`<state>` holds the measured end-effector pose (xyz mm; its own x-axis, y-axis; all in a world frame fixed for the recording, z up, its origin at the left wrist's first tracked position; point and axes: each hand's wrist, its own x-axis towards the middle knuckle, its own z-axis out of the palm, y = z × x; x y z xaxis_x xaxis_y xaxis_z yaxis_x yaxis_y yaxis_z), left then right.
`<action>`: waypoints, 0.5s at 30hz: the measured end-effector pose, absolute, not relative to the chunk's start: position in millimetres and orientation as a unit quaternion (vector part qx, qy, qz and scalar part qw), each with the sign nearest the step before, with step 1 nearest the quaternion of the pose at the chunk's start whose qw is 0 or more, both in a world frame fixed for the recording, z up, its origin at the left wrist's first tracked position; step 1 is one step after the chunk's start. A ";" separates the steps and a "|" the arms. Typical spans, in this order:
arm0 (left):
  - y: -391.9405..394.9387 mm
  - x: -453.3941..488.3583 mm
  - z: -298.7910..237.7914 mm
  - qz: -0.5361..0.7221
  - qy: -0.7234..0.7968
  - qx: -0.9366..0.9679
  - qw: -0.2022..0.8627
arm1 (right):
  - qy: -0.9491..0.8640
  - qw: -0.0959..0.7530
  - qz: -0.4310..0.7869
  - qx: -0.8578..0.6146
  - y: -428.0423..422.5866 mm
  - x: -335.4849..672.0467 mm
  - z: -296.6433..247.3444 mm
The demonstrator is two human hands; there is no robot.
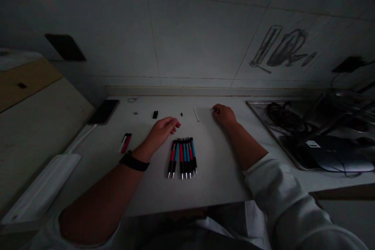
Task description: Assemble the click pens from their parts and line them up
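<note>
Several red and blue pens (183, 157) lie side by side in a row at the middle of the white counter (164, 191). My left hand (161, 131) hovers just above and left of them, fingers curled loosely and pinched together; I cannot make out anything in them. My right hand (224, 114) rests further back on the counter, fingers curled onto a small pale part. A thin white refill (196, 114) lies left of that hand. A single red pen (125, 143) lies apart to the left. Small black parts (155, 114) sit near the back.
A dark phone (104, 111) lies at the back left with a white cable (80, 137) running from it. A gas hob (295, 125) with a grey bag-like object (336, 156) fills the right. A white flat object (41, 187) lies at the left edge. Tiled wall behind.
</note>
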<state>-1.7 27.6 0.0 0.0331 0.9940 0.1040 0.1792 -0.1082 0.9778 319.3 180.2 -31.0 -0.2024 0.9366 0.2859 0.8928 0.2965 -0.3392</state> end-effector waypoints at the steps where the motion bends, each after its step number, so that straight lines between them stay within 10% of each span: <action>1: 27.8 -2.0 -0.3 0.473 0.509 0.576 0.431 | -0.775 0.217 0.044 -0.592 179.2 318.8 -29.9; 15: 24.9 -4.0 8.9 0.508 0.539 0.555 0.379 | -0.750 0.254 0.004 -0.611 175.7 334.0 -20.3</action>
